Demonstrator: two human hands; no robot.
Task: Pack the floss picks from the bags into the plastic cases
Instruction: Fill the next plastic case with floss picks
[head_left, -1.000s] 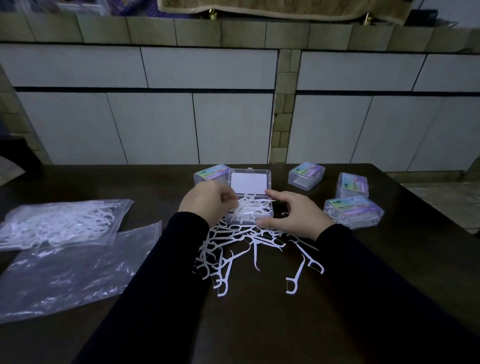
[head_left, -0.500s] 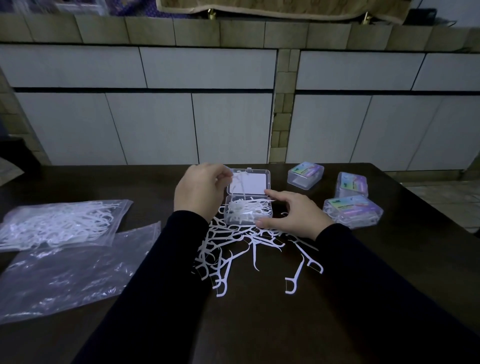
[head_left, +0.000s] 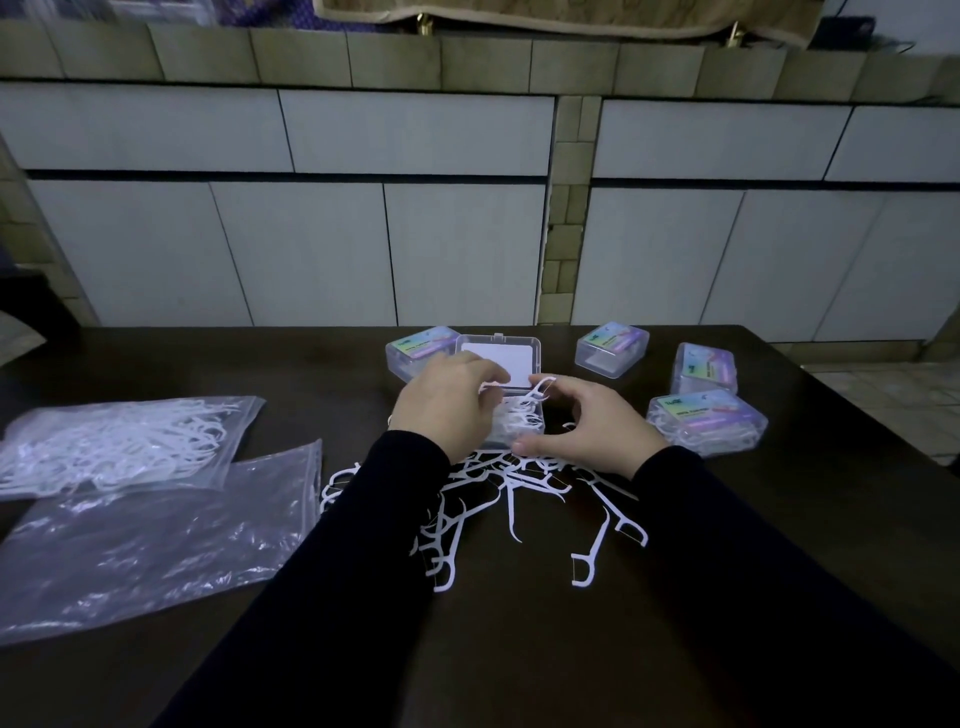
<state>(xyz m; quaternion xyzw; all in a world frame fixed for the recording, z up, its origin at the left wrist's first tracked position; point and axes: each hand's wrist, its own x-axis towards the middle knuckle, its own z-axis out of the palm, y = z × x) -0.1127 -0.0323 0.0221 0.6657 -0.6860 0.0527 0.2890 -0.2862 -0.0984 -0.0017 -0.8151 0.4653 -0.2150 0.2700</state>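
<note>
While pinching white floss picks (head_left: 537, 391) over the open clear plastic case (head_left: 511, 415), both hands: left (head_left: 449, 405), right (head_left: 597, 423). Picks' long axis: cannot tell. More picks loose on dark worktop (head_left: 779, 519) just nearer than case.

A dark table (head_left: 779, 571) holds two plastic bags (head_left: 156, 525), loose floss picks (head_left: 589, 566), an open case (head_left: 519, 439) and four closed cases (head_left: 706, 421).

Dim, bluish light, source not visible. Dark table (head_left: 779, 519) and black sleeves (head_left: 753, 545) nearly merge. Faint sheen on empty plastic bag (head_left: 156, 540). Wide-angle bowing bends cabinet lines (head_left: 285, 176) toward edges. Fingers slightly soft.
</note>
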